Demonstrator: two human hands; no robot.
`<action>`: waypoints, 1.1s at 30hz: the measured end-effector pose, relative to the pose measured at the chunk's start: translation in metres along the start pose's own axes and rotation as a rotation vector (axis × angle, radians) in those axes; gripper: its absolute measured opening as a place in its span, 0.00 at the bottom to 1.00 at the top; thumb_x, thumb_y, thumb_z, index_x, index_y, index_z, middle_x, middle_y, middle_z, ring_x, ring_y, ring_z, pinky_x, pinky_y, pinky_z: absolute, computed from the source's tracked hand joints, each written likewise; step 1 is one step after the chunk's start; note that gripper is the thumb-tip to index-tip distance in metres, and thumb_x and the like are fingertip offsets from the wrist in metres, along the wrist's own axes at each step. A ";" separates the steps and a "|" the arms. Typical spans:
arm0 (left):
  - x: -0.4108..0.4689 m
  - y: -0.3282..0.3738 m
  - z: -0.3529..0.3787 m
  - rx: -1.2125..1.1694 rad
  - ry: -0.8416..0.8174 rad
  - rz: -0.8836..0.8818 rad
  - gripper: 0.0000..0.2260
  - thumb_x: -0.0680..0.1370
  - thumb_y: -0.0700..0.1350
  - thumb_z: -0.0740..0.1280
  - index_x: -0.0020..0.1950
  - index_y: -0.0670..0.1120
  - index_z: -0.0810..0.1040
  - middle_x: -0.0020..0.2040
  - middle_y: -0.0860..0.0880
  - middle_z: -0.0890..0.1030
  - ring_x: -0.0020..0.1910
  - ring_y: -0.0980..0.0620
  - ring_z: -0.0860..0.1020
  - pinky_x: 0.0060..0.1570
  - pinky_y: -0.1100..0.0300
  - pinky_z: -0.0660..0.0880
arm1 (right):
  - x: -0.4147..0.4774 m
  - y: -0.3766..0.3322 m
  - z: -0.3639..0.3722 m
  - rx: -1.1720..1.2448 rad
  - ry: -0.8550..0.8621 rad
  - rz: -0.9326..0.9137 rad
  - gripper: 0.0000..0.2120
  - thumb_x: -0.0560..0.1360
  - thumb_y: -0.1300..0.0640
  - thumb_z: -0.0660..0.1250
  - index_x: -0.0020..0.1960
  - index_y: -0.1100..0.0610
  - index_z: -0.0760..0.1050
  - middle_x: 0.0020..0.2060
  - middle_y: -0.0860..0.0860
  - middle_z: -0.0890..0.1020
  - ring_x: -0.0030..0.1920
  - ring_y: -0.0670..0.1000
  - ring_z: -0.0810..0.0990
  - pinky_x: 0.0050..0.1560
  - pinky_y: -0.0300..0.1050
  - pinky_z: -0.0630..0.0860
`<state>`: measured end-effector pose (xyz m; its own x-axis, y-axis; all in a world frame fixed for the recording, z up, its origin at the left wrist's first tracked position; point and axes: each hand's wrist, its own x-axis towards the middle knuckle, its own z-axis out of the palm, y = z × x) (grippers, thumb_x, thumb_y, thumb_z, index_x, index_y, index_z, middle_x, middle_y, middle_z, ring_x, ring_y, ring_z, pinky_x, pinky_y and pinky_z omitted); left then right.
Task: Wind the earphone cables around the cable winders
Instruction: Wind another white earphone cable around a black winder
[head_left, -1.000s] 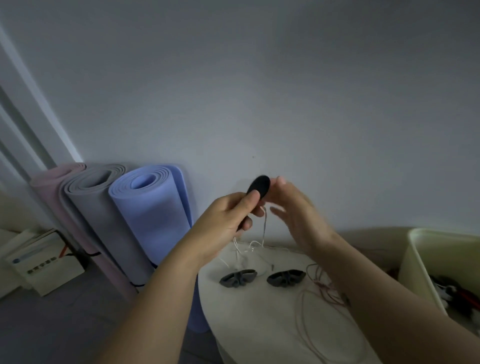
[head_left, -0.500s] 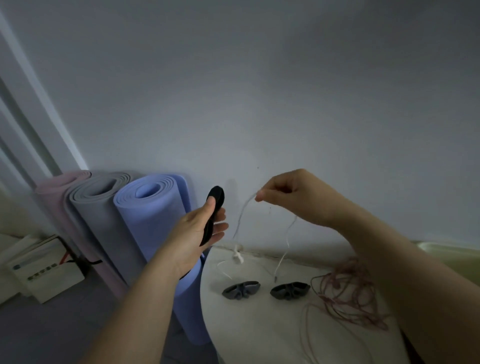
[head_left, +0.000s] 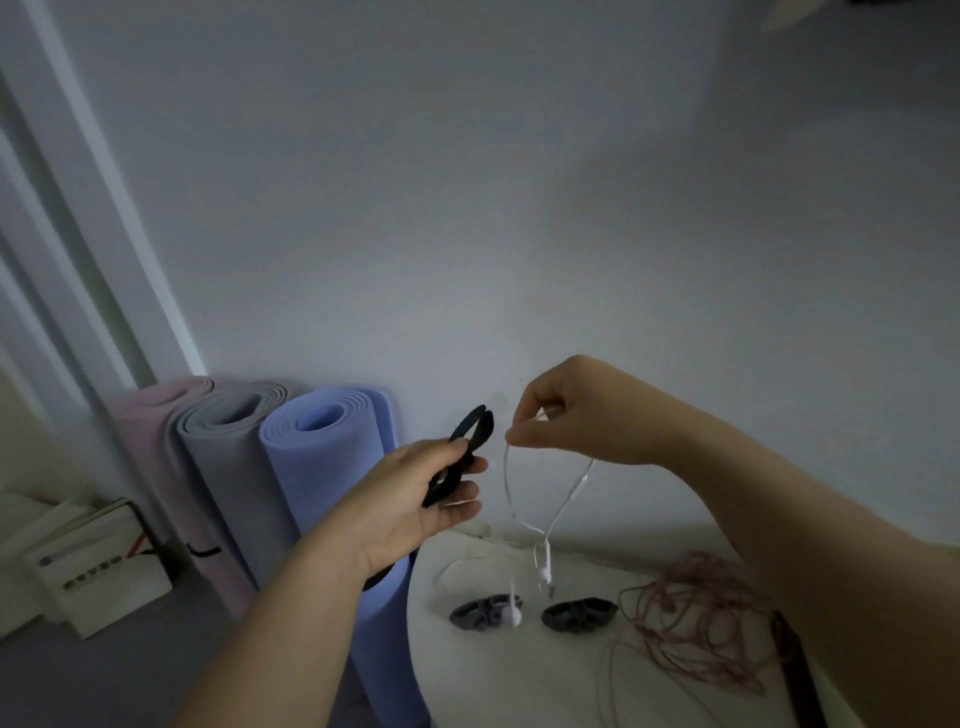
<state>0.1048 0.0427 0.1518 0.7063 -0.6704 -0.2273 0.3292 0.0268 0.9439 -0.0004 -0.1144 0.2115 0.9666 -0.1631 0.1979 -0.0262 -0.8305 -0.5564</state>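
My left hand (head_left: 415, 499) grips a black cable winder (head_left: 470, 439), held upright in the air above the table's left edge. Just to its right my right hand (head_left: 566, 410) pinches a white earphone cable (head_left: 563, 506), which hangs down in a loop with its earbuds dangling just above the table. Two more winders lie on the white table (head_left: 498, 680): a grey winder (head_left: 480, 613) and a dark winder (head_left: 579, 616). A tangled pink earphone cable (head_left: 696, 634) lies to their right.
Three rolled mats stand left of the table against the wall: pink (head_left: 156, 415), grey (head_left: 228, 467) and blue (head_left: 322, 467). A white box (head_left: 93, 571) sits on the floor at the far left. The wall is close behind the table.
My right hand has moved closer to the winder in my left hand, and the white cable now hangs higher, its earbuds lifted off the table. The view has tilted up a little.
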 end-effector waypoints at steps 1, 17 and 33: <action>-0.002 0.002 0.002 0.012 0.001 0.014 0.07 0.80 0.40 0.63 0.52 0.38 0.79 0.42 0.44 0.82 0.31 0.53 0.78 0.31 0.60 0.79 | -0.001 -0.003 -0.001 -0.007 -0.008 -0.013 0.07 0.74 0.51 0.70 0.42 0.54 0.81 0.19 0.34 0.71 0.24 0.36 0.70 0.26 0.26 0.64; -0.034 0.029 0.008 0.188 -0.173 0.142 0.12 0.79 0.37 0.64 0.49 0.49 0.85 0.40 0.51 0.81 0.37 0.57 0.75 0.36 0.64 0.73 | -0.002 -0.040 -0.009 -0.067 0.003 -0.138 0.06 0.73 0.52 0.71 0.43 0.55 0.81 0.33 0.44 0.79 0.35 0.38 0.76 0.33 0.29 0.69; -0.036 0.042 0.007 0.525 -0.112 0.328 0.09 0.82 0.45 0.60 0.52 0.47 0.80 0.41 0.54 0.83 0.38 0.57 0.81 0.36 0.65 0.74 | 0.002 -0.043 -0.016 -0.039 0.063 -0.149 0.05 0.75 0.52 0.68 0.43 0.53 0.78 0.31 0.44 0.77 0.28 0.39 0.72 0.30 0.29 0.68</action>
<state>0.0887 0.0629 0.2015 0.6387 -0.7636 0.0941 -0.2652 -0.1037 0.9586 -0.0014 -0.0878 0.2483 0.9425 -0.0685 0.3273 0.1056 -0.8678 -0.4855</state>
